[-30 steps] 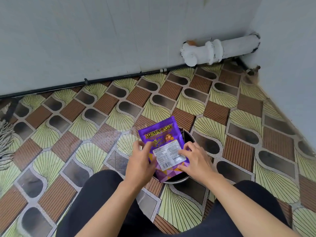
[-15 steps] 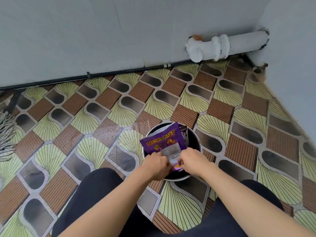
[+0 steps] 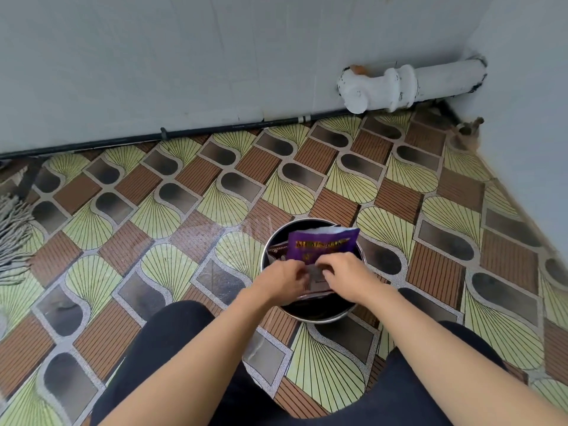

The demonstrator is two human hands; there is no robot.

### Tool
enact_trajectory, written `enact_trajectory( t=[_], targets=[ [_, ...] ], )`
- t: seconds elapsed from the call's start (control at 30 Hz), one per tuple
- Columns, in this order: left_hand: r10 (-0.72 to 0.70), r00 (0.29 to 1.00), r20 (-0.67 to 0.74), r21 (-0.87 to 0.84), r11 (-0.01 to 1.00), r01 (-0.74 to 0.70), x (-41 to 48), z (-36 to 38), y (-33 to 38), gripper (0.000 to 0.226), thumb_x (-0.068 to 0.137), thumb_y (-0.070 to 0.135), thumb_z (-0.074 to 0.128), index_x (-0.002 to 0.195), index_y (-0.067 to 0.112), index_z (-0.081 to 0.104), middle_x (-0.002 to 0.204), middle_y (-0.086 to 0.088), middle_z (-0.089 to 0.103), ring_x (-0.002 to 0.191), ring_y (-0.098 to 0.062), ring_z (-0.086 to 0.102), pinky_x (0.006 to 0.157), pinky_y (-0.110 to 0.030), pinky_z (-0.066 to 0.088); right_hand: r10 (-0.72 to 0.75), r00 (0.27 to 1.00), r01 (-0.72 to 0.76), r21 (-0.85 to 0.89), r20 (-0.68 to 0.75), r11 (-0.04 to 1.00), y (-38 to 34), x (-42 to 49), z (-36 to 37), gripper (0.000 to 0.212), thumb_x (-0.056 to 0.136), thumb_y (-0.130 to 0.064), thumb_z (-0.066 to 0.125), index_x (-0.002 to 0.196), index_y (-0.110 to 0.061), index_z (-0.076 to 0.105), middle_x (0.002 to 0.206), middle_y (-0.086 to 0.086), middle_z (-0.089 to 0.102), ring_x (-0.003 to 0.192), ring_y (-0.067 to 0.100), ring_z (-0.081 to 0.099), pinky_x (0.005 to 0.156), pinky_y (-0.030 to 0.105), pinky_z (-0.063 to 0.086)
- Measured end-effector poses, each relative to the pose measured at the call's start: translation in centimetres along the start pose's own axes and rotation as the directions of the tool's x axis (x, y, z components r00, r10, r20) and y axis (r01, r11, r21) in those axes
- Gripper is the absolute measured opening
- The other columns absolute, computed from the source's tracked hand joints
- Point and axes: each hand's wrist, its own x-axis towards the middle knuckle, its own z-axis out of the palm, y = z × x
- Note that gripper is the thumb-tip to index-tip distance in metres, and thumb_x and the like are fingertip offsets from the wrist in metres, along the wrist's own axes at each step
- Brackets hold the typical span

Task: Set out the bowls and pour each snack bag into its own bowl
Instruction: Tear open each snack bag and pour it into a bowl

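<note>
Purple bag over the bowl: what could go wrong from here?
1. A dark packet lies in the bowl beneath the purple bag; pouring now could bury it.
2. Left hand and right hand grip its near end; its far end reaches the far rim, so snacks might spill onto the floor.

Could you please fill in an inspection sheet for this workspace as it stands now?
Surface: patterned floor; the person works at floor level.
Job's things: one metal bowl on the floor; purple bag held over it, and its top looks open; a dark packet shows in the bowl beside it. No other bowls seen.
Clutter: mop at the left edge.
Grippers: left hand and right hand both grip the bag's lower part.
Cables: thin black line along the foot of the wall; cable or pipe, cannot tell.
Surroundings: white pipe along the wall into the corner; small tap below it.
</note>
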Motion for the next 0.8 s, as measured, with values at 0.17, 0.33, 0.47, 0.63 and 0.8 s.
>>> enact_trajectory(
  t=[0.17, 0.33, 0.47, 0.63, 0.8],
  targets=[
    [0.015, 0.91, -0.414, -0.134, 0.988, -0.077, -2.2, -2.0, -0.3, 0.014, 0.098, 0.024, 0.06, 0.109, 0.023, 0.069, 0.103, 0.001, 0.059, 0.09, -0.019, 0.06, 0.079, -0.037, 0.057, -0.032, 0.898, 0.09, 0.113, -0.439, 0.99, 0.0, -1.5, -2.0, 0.021, 0.092, -0.02, 0.069, 0.113, -0.022, 0.068, 0.115, -0.004, 0.059, 0.108, 0.014, 0.054, 0.084, 0.027, 0.048],
    [0.167, 0.894, -0.417, -0.018, 0.981, -0.192, -0.7, -1.4, 0.6, 0.024, 0.096, 0.022, 0.063, 0.118, 0.023, 0.072, 0.127, 0.003, 0.055, 0.113, -0.018, 0.055, 0.093, -0.036, 0.052, -0.037, 0.914, 0.056, 0.036, -0.404, 0.998, 1.0, -0.8, -2.6, 0.016, 0.088, -0.018, 0.074, 0.102, -0.025, 0.07, 0.128, -0.006, 0.057, 0.124, 0.018, 0.049, 0.102, 0.037, 0.045],
    [0.241, 0.867, -0.436, 0.094, 0.97, -0.222, -0.1, -0.7, 0.6, 0.021, 0.093, 0.011, 0.057, 0.101, 0.02, 0.074, 0.104, 0.0, 0.066, 0.094, -0.026, 0.062, 0.077, -0.042, 0.055, -0.093, 0.911, 0.136, 0.08, -0.401, 0.988, 1.1, -1.4, -1.8, 0.021, 0.091, -0.005, 0.066, 0.098, -0.023, 0.072, 0.103, -0.009, 0.068, 0.102, 0.014, 0.061, 0.091, 0.037, 0.053],
    [0.251, 0.846, -0.47, 0.152, 0.967, -0.202, -1.2, -0.4, -1.7, 0.02, 0.089, 0.002, 0.059, 0.092, 0.013, 0.076, 0.094, -0.008, 0.064, 0.08, -0.032, 0.062, 0.065, -0.04, 0.055, -0.052, 0.918, 0.054, -0.006, -0.394, 0.999, 2.0, -1.2, -1.0, 0.016, 0.089, -0.015, 0.072, 0.098, -0.029, 0.073, 0.124, -0.012, 0.057, 0.123, 0.014, 0.044, 0.104, 0.041, 0.036],
    [0.191, 0.888, -0.419, 0.221, 0.97, -0.105, -1.2, 0.2, -3.3, 0.027, 0.098, 0.008, 0.052, 0.102, 0.021, 0.075, 0.104, 0.006, 0.07, 0.097, -0.025, 0.058, 0.079, -0.037, 0.033, -0.051, 0.977, 0.047, -0.021, -0.208, 0.999, 1.9, -1.0, 0.1, 0.018, 0.099, -0.02, 0.059, 0.113, -0.019, 0.069, 0.116, -0.007, 0.062, 0.112, 0.017, 0.056, 0.102, 0.039, 0.047]
  ],
)
